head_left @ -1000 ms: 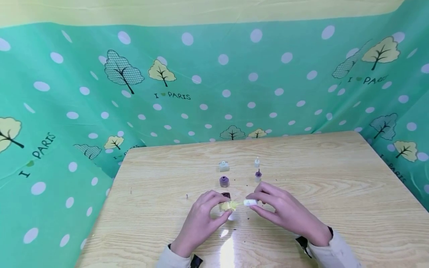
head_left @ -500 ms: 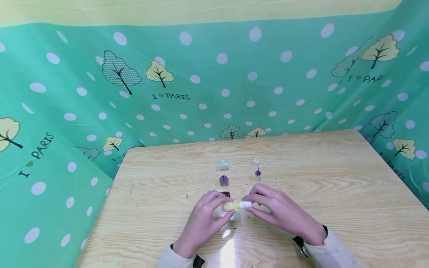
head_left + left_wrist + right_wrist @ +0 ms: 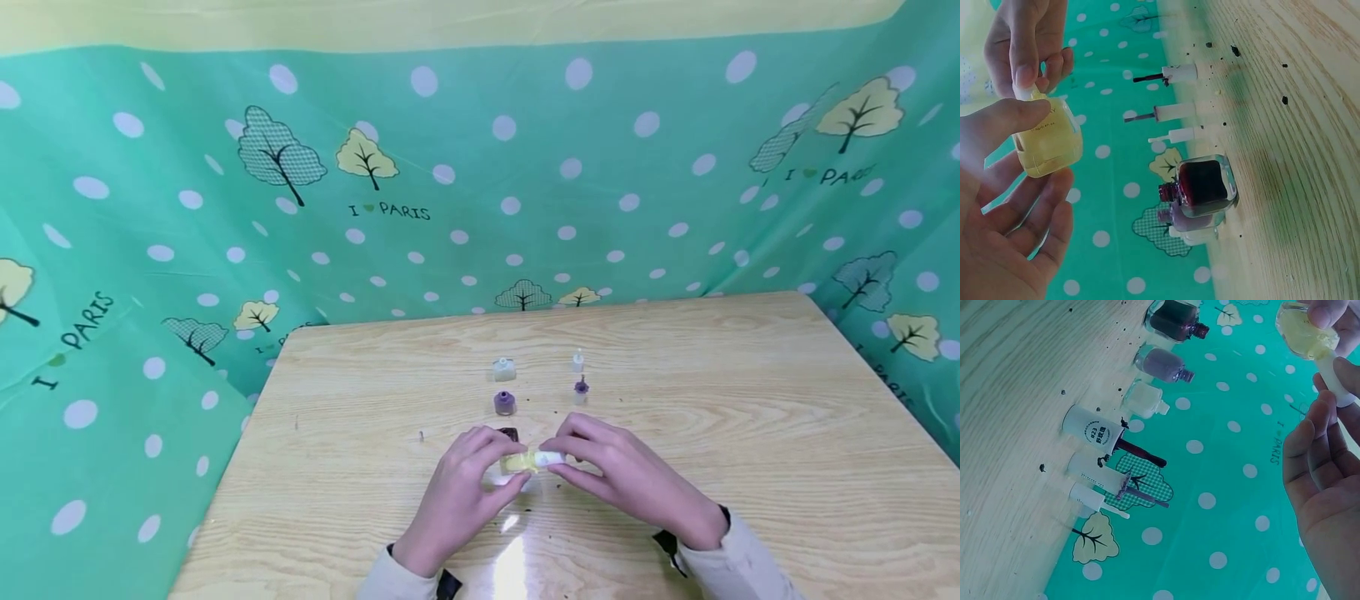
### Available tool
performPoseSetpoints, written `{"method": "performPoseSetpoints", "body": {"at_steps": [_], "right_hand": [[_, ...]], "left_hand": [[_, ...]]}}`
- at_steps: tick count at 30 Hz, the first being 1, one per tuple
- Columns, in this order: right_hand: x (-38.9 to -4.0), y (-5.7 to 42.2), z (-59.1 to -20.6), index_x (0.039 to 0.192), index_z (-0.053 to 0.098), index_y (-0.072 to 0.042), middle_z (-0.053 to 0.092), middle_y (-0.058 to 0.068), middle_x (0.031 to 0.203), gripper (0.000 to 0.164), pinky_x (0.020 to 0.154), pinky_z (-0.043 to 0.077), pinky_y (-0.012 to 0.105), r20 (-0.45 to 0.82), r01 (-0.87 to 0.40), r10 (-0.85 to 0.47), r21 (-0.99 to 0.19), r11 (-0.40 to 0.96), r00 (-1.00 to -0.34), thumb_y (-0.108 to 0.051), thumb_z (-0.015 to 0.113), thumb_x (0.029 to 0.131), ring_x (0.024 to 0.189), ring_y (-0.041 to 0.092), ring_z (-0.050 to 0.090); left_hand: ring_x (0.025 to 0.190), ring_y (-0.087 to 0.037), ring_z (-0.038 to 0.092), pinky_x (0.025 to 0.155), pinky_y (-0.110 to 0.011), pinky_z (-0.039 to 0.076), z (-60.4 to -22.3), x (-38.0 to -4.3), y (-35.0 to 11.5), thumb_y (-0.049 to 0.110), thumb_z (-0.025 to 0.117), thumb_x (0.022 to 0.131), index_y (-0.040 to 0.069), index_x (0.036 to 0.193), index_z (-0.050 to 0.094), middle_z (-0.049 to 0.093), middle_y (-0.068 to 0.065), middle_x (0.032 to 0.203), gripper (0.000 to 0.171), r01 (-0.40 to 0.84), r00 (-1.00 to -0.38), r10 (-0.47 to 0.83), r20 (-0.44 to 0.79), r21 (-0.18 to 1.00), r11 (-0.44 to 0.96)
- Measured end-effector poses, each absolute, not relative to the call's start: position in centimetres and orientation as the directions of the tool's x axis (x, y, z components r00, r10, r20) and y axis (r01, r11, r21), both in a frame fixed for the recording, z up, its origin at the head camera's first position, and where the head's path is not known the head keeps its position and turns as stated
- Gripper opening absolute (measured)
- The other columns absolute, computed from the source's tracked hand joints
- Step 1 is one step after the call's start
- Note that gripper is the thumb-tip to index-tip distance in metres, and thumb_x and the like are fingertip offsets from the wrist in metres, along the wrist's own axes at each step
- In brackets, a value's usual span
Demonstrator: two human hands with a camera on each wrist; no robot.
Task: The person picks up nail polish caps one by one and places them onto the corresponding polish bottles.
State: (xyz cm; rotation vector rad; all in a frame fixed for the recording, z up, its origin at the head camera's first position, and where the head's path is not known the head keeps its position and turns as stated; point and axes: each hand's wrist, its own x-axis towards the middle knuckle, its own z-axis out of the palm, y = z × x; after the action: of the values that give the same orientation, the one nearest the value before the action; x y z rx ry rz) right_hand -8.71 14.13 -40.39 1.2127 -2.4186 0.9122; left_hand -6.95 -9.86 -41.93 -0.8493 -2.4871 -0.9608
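Observation:
My left hand (image 3: 465,483) pinches a bottle of yellow nail polish (image 3: 1050,140) between thumb and fingers, tipped sideways above the table. Its white cap (image 3: 1334,378) is gripped by my right hand (image 3: 622,467) and meets the bottle's neck; the brush is hidden inside. Behind the hands, a dark red polish bottle (image 3: 1204,184), a purple one (image 3: 505,403) and a white one (image 3: 504,369) stand uncapped in a row. To their right, three white caps stand brush up: one with a dark red brush (image 3: 1092,430), one purple (image 3: 581,390), one white (image 3: 577,361).
Dark specks and crumbs lie scattered over the wooden table (image 3: 360,483). A small sliver (image 3: 422,437) lies left of the bottles. Behind the table's far edge hangs a green dotted curtain (image 3: 450,183), which also runs along both sides.
One second ago the yellow brush showed between cap and bottle. My right hand has since moved left, and the cap now meets the bottle's neck. The left hand has stayed nearly still.

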Motion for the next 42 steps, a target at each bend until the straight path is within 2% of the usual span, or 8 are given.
{"method": "performPoseSetpoints", "body": {"at_steps": [10,19,26,32,34,37,40,42], "right_hand": [[-8.49,14.20,-40.47,0.097,0.066,-0.029,0.052,-0.023,0.092,0.004,0.066,0.046,0.012,0.426,-0.740,-0.608,-0.452,0.498,-0.670,-0.026,0.063,0.098,0.076,-0.007,0.048],[-8.47,14.28,-40.59,0.086,0.064,-0.031,0.048,-0.022,0.082,0.013,0.059,0.044,0.014,0.384,-0.707,-0.601,-0.482,0.518,-0.701,-0.030,0.061,0.099,0.067,-0.006,0.043],[-8.37,14.20,-40.59,0.081,0.065,-0.034,0.047,-0.022,0.076,0.019,0.055,0.041,0.013,0.379,-0.671,-0.568,-0.555,0.492,-0.731,-0.027,0.063,0.099,0.062,-0.006,0.041],[-8.27,14.01,-40.53,0.073,0.061,-0.035,0.048,-0.023,0.069,0.028,0.052,0.041,0.015,0.377,-0.639,-0.543,-0.624,0.450,-0.750,-0.022,0.063,0.098,0.059,-0.006,0.041],[-8.20,14.06,-40.39,0.077,0.065,-0.034,0.051,-0.023,0.071,0.023,0.053,0.043,0.016,0.384,-0.641,-0.538,-0.623,0.449,-0.750,-0.023,0.065,0.097,0.061,-0.006,0.044],[-8.07,14.24,-40.18,0.093,0.072,-0.028,0.059,-0.023,0.080,0.003,0.058,0.047,0.015,0.411,-0.666,-0.541,-0.592,0.454,-0.734,-0.026,0.070,0.094,0.068,-0.005,0.051],[-8.00,14.43,-40.10,0.110,0.072,-0.020,0.065,-0.019,0.091,0.022,0.066,0.050,0.015,0.460,-0.721,-0.564,-0.533,0.444,-0.686,-0.027,0.074,0.089,0.078,-0.004,0.058],[-8.05,14.53,-40.09,0.114,0.071,-0.018,0.068,-0.016,0.097,0.028,0.071,0.052,0.014,0.503,-0.767,-0.584,-0.483,0.422,-0.638,-0.025,0.076,0.088,0.081,-0.002,0.060]], "left_hand": [[0.093,-0.008,0.064,0.084,-0.026,0.054,-42.23,-6.85,-9.68,0.026,0.085,0.077,0.015,0.102,0.074,0.070,0.008,0.101,0.030,0.654,-0.743,0.399,0.538,0.458,0.602],[0.092,-0.007,0.064,0.083,-0.019,0.050,-42.45,-6.68,-9.55,0.023,0.086,0.076,0.016,0.103,0.075,0.070,0.009,0.099,0.029,0.690,-0.706,0.400,0.585,0.441,0.574],[0.088,-0.008,0.065,0.084,-0.019,0.050,-42.84,-6.88,-9.50,0.019,0.086,0.075,0.014,0.104,0.075,0.071,0.007,0.098,0.031,0.766,-0.608,0.395,0.689,0.381,0.517],[0.088,-0.009,0.065,0.083,-0.018,0.050,-42.78,-6.90,-9.46,0.015,0.086,0.073,0.014,0.104,0.076,0.071,0.006,0.098,0.032,0.795,-0.563,0.393,0.727,0.347,0.497],[0.088,-0.009,0.065,0.083,-0.019,0.051,-42.74,-6.89,-9.47,0.015,0.085,0.073,0.014,0.103,0.076,0.071,0.006,0.099,0.032,0.800,-0.557,0.394,0.731,0.344,0.492],[0.089,-0.009,0.064,0.083,-0.019,0.051,-42.71,-6.86,-9.51,0.015,0.085,0.074,0.014,0.104,0.076,0.071,0.005,0.099,0.031,0.799,-0.561,0.393,0.729,0.351,0.489],[0.088,-0.009,0.064,0.083,-0.019,0.050,-42.68,-6.81,-9.56,0.015,0.084,0.074,0.014,0.104,0.075,0.071,0.005,0.099,0.031,0.790,-0.573,0.391,0.721,0.359,0.496],[0.088,-0.009,0.064,0.082,-0.018,0.051,-42.68,-6.79,-9.61,0.015,0.084,0.074,0.014,0.104,0.075,0.071,0.005,0.098,0.032,0.785,-0.580,0.389,0.716,0.363,0.503]]}}
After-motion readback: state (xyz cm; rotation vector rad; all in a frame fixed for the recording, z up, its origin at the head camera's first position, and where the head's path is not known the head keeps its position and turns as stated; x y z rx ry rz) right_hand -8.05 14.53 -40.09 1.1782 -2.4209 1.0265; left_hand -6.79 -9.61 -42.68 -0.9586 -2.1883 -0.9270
